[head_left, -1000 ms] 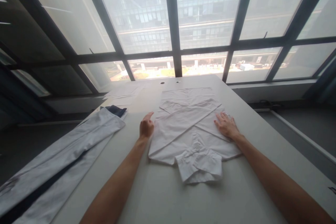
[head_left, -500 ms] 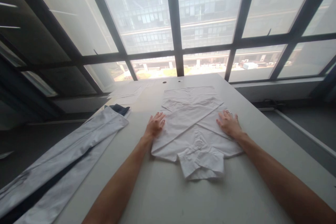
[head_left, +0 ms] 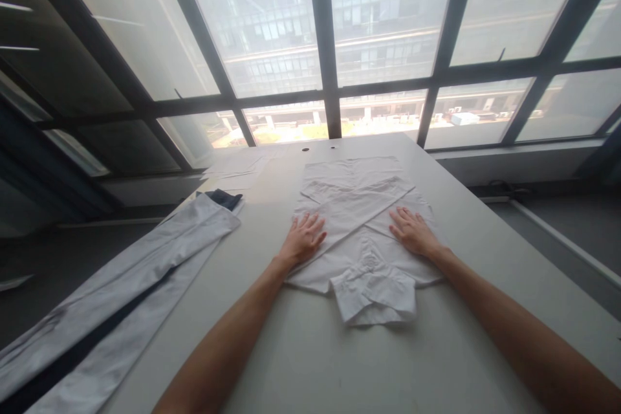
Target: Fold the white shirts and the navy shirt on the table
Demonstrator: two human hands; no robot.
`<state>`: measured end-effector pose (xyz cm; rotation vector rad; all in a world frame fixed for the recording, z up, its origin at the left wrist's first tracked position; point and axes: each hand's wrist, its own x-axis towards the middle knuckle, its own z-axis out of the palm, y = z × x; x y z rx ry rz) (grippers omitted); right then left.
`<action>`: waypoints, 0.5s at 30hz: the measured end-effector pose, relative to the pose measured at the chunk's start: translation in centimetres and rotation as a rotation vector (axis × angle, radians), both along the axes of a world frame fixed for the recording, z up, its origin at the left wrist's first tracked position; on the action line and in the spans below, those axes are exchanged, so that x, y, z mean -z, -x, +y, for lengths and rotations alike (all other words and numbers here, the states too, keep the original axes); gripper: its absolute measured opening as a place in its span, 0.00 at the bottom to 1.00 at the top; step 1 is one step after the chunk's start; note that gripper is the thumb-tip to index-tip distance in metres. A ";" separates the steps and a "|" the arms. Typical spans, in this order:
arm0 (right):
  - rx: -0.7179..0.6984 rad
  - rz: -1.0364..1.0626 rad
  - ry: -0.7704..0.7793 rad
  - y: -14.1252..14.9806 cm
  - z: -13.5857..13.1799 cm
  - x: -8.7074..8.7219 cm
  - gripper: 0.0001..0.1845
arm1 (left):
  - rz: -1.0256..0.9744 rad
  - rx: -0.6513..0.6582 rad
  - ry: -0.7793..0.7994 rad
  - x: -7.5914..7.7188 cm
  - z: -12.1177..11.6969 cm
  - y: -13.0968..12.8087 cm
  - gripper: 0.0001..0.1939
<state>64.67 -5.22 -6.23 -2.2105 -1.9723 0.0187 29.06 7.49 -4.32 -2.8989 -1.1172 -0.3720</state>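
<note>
A white shirt (head_left: 361, 207) lies flat on the light table (head_left: 310, 356), folded in from both sides with its sleeves crossed over the back and the collar nearest me. My left hand (head_left: 303, 237) rests palm down on the shirt's left part, fingers spread. On the shirt's right part my right hand (head_left: 410, 231) lies flat too, fingers stretched out. Neither hand holds anything.
A long white garment with a dark stripe (head_left: 121, 291) lies along the table's left side. Flat white sheets (head_left: 233, 171) sit at the far left corner. Two small round holes (head_left: 305, 149) mark the table's far edge, below large windows (head_left: 330, 39).
My left hand went from a loose curl at the shirt's left edge to lying flat and spread on the cloth. Both hands slid inward toward the shirt's middle.
</note>
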 end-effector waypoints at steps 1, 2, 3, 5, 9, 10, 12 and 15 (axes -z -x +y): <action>0.002 0.002 0.000 0.0 0.0 0.0 0.32 | -0.033 0.014 -0.014 -0.4 -0.1 0.0 0.25; 0.004 0.003 0.001 0.0 0.0 -0.1 0.32 | -0.071 0.025 -0.021 -0.9 -0.2 0.0 0.24; 0.005 0.003 0.001 0.0 0.0 -0.1 0.32 | -0.117 0.026 -0.022 -1.4 -0.2 0.1 0.22; 0.003 0.002 -0.001 0.1 -0.1 -0.2 0.32 | -0.219 0.002 -0.002 -2.6 -0.2 0.6 0.21; 0.003 0.004 -0.003 0.2 0.0 -0.2 0.31 | -0.276 0.024 0.058 -3.3 -0.9 2.5 0.23; 0.006 0.005 -0.005 0.2 0.0 -0.2 0.31 | -0.229 0.053 0.082 -2.8 -1.4 3.0 0.23; 0.014 0.006 -0.009 0.2 0.0 -0.2 0.32 | -0.118 0.086 0.124 -1.5 -2.5 3.7 0.25; 0.018 0.013 -0.011 0.2 0.0 -0.1 0.31 | -0.045 0.087 0.146 0.2 -3.4 4.3 0.27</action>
